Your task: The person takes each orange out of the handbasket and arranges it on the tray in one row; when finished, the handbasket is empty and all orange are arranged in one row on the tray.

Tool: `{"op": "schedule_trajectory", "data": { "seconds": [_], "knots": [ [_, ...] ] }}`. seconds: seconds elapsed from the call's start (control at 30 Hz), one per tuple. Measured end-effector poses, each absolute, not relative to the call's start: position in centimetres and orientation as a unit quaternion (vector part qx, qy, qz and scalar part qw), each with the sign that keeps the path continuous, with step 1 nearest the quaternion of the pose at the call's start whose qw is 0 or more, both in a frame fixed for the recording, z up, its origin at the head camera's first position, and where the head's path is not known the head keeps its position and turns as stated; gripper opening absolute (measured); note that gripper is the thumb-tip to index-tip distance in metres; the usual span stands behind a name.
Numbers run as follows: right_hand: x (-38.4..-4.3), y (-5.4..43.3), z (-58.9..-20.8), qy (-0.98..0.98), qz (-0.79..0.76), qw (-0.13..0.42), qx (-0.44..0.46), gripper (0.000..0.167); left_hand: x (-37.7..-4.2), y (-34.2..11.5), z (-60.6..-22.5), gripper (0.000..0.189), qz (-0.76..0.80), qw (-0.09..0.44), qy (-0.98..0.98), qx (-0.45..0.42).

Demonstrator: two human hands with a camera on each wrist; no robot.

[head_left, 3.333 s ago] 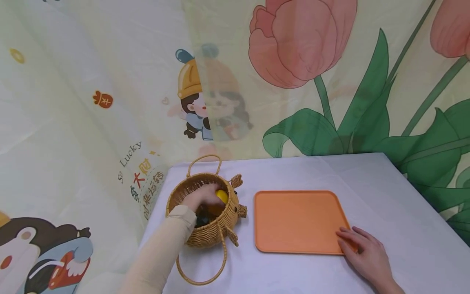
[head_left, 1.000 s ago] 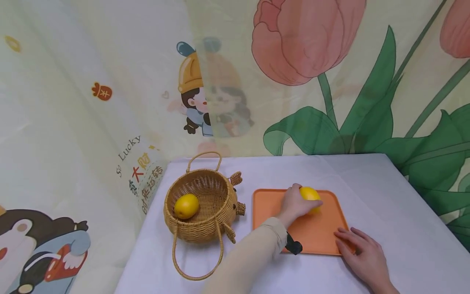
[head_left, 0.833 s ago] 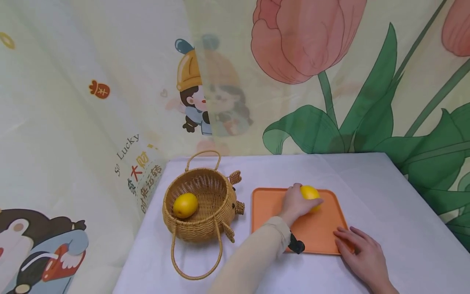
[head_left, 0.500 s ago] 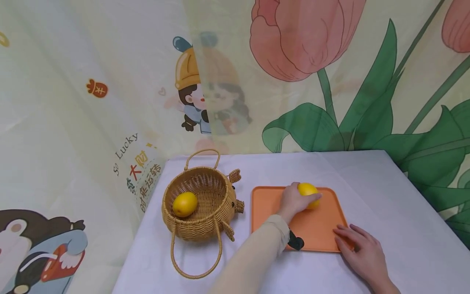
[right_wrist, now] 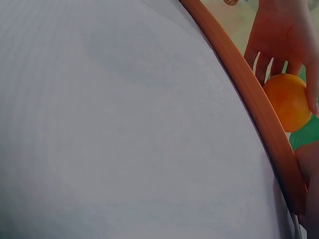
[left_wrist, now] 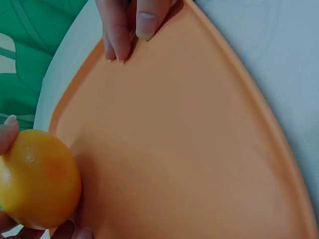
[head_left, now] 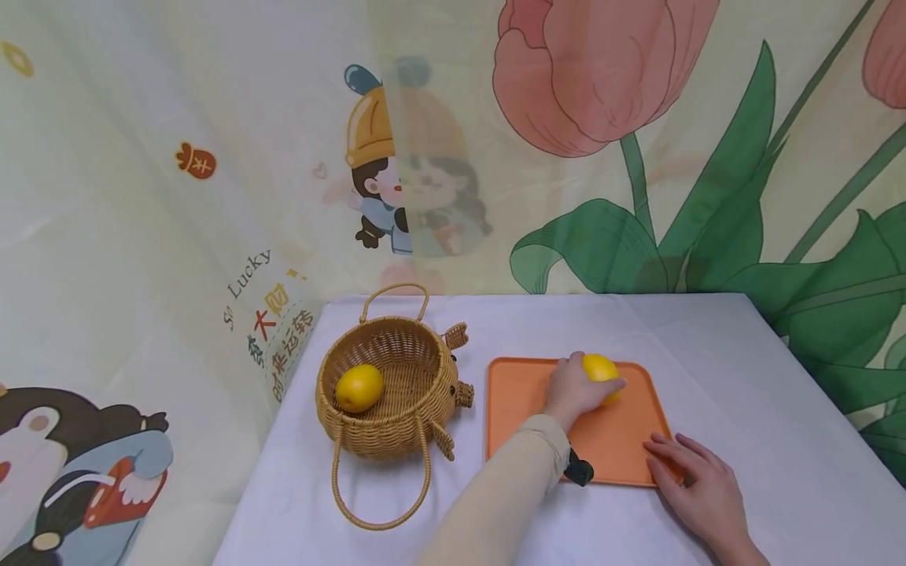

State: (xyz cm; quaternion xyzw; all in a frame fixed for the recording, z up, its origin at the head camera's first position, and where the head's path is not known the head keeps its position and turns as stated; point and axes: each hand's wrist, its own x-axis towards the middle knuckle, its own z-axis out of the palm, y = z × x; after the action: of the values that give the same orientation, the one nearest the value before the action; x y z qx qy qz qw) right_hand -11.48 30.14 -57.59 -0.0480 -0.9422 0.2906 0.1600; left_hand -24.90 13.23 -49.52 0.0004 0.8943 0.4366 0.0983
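Observation:
My left hand (head_left: 572,391) holds a rounded yellow fruit (head_left: 599,367) over the back right part of an orange tray (head_left: 513,397). The left wrist view shows the same fruit (left_wrist: 40,177) between thumb and fingers, low over the tray surface. My right hand (head_left: 699,486) rests at the tray's front right corner, fingers and thumb touching it. In the left wrist view its fingertips (left_wrist: 117,40) lie on the inner side of that corner. A second yellow fruit (head_left: 359,388) sits inside a wicker pig-shaped basket (head_left: 385,445) on the left.
The basket's back handle (head_left: 395,288) stands up, while its front handle (head_left: 382,527) hangs toward the table's near side. A white cloth (head_left: 736,377) covers the table. Printed curtains (head_left: 453,157) hang behind and to the left.
Over about three seconds my left hand has gone from inside the basket to over the tray, carrying a yellow fruit. In the last second it barely moves. My right hand stays at the tray corner.

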Motion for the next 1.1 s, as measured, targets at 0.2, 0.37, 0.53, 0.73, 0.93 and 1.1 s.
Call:
{"op": "schedule_trajectory", "data": {
  "seconds": [0.2,0.37,0.53,0.73,0.93,1.1],
  "knots": [
    [-11.6,30.1,-57.6,-0.942,0.289,0.163,-0.048,0.031,-24.8,13.3,-49.3,0.078,0.405,0.089,0.910,0.012],
    [-11.6,30.1,-57.5,-0.941,0.292,0.164,-0.051,0.031,-24.4,13.6,-48.9,0.081,0.373,0.079,0.924,0.022],
    [-11.6,30.1,-57.5,-0.940,0.292,0.169,-0.049,0.031,-24.3,14.2,-49.0,0.080,0.332,0.068,0.940,0.033],
    [-11.6,30.3,-57.4,-0.939,0.289,0.181,-0.036,0.030,-24.2,14.3,-49.2,0.079,0.322,0.065,0.944,0.035],
    [-11.6,30.4,-57.5,-0.940,0.286,0.185,-0.029,0.031,-24.1,14.4,-49.2,0.080,0.319,0.066,0.945,0.033],
    [-11.6,30.4,-57.6,-0.941,0.284,0.183,-0.030,0.031,-24.0,14.4,-49.1,0.081,0.314,0.067,0.946,0.032]
  ]
}}
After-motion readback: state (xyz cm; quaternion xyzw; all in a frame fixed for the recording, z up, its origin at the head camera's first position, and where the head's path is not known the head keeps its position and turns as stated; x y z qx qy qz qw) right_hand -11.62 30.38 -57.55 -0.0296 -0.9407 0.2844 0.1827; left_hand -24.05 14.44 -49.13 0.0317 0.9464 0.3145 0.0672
